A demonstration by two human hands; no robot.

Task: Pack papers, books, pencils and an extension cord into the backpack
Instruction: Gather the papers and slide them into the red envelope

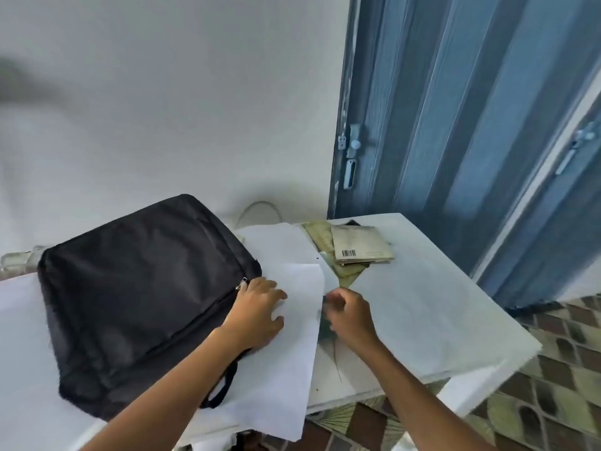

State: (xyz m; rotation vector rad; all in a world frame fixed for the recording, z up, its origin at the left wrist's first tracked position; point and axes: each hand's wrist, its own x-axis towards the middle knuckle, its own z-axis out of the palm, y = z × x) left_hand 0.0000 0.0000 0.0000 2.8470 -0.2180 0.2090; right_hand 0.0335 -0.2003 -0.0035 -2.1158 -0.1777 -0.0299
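1. The black backpack (140,297) lies flat on the left part of the white worktop (432,307), with its zipper side turned to the right.
2. A large white sheet of paper (286,353) lies just right of the backpack; its near edge hangs over the near edge of the worktop.
3. More white papers (276,242) lie farther away, partly under this sheet and touching the right side of the backpack.
4. The left hand (260,307) rests flat on the sheet, its fingers spread and straight, just beside the zipper of the backpack.
5. The right hand (349,315) is at the right edge of the same sheet with its fingers curled; it is blurred, so I cannot tell if it pinches the paper.
6. A small book (361,245) with a barcode on its cover lies at the far side of the worktop, on top of some greenish papers (320,237).
7. A pale cord (260,208) makes a loop behind the papers, near the wall.
8. A blue door (455,125) stands at the far right, behind the worktop.
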